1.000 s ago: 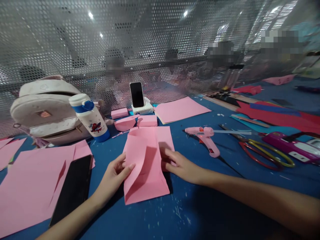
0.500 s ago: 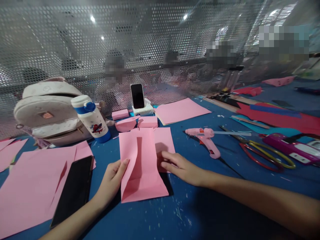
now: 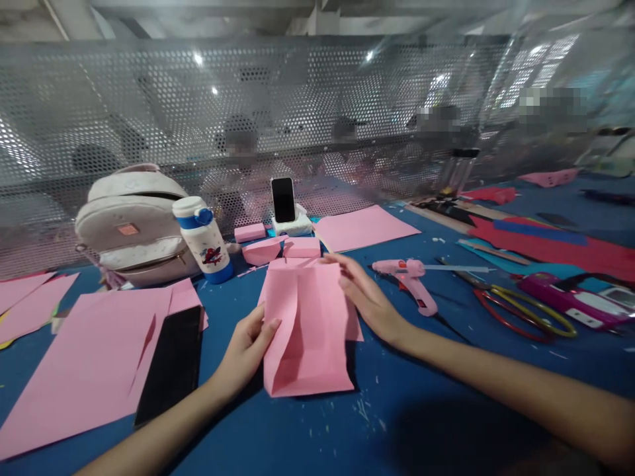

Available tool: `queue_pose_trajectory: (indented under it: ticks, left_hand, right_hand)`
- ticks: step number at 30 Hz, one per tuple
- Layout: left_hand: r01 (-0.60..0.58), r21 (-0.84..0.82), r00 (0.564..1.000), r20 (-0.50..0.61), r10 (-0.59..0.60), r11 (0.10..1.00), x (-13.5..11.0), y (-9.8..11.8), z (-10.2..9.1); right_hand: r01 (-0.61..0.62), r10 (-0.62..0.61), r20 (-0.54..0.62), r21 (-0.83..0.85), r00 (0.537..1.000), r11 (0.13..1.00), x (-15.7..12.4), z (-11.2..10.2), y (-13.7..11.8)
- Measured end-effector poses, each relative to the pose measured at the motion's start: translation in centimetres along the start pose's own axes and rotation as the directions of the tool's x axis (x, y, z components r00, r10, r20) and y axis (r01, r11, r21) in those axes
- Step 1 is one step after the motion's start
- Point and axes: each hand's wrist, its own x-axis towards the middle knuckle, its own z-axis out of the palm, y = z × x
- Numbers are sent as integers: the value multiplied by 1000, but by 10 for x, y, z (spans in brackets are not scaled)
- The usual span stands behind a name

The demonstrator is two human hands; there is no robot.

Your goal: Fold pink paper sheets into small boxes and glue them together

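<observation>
A folded piece of pink paper [image 3: 317,330], its left side creased up and its lower end bent, lies in front of me. My left hand [image 3: 251,347] is closed on its left edge, thumb on the front and the other fingers partly hidden behind. At the upper right corner, my right hand [image 3: 370,301] grips the edge with its fingertips, partly over the top. Another pink sheet [image 3: 354,328] shows from underneath on the right. A pink glue gun [image 3: 409,277] with a clear stick in it rests to the right of my right hand.
Left stand pink sheets [image 3: 99,350], a black phone [image 3: 171,363], a bottle [image 3: 208,248] and a backpack [image 3: 133,228]. Behind are small pink folded pieces [image 3: 262,251], a propped phone [image 3: 284,200] and a perforated metal screen [image 3: 297,92]. Scissors [image 3: 526,317] and a purple case [image 3: 565,297] lie right.
My right hand has moved up from the paper's right side to its upper right corner. My left hand still holds the left edge. The view has tilted up and shifted left.
</observation>
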Motion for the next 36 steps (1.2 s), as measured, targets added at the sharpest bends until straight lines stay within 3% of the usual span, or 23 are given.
queue_pose_trajectory:
  ticks: [2, 4, 6, 8, 10, 12, 17, 21, 25, 30, 36]
  left_hand:
    - [1, 1, 1000, 22, -1, 1000, -2, 3, 1]
    - [-12, -1, 999, 37, 12, 1000, -3, 8, 3]
    - [-30, 17, 999, 40, 30, 999, -4, 12, 4]
    - [-40, 43, 999, 38, 38, 998, -5, 14, 4]
    - [-37, 62, 999, 36, 35, 997, -5, 14, 3]
    - [-35, 69, 999, 28, 33, 997, -5, 12, 2]
    - [-34, 82, 998, 54, 30, 996, -4, 9, 1]
    - [-41, 93, 996, 84, 33, 995, -3, 9, 3]
    - [-44, 97, 998, 42, 40, 994, -3, 9, 3]
    - [-25, 73, 999, -27, 27, 997, -1, 8, 0]
    - [43, -1, 998, 53, -43, 999, -1, 8, 1]
  right_hand:
    - [87, -89, -25, -60, 996, 994, 14, -1, -22]
    - [201, -193, 64, -173, 979, 964, 29, -1, -44]
    - [331, -268, 220, -341, 938, 880, 44, 2, -60]
    - [364, -215, 335, -488, 918, 793, 56, 7, -69]
    - [312, -114, 369, -541, 923, 781, 65, 12, -71]
    - [270, -77, 371, -504, 926, 820, 71, 14, -70]
    - [246, -125, 326, -365, 937, 898, 70, 8, -72]
    - [355, -237, 297, -454, 925, 817, 67, 4, -69]
    - [431, -299, 324, -504, 898, 748, 73, 7, -64]
    - [395, -302, 271, -429, 914, 812, 84, 16, -61]
    - [345, -311, 171, -239, 935, 907, 90, 19, -52]
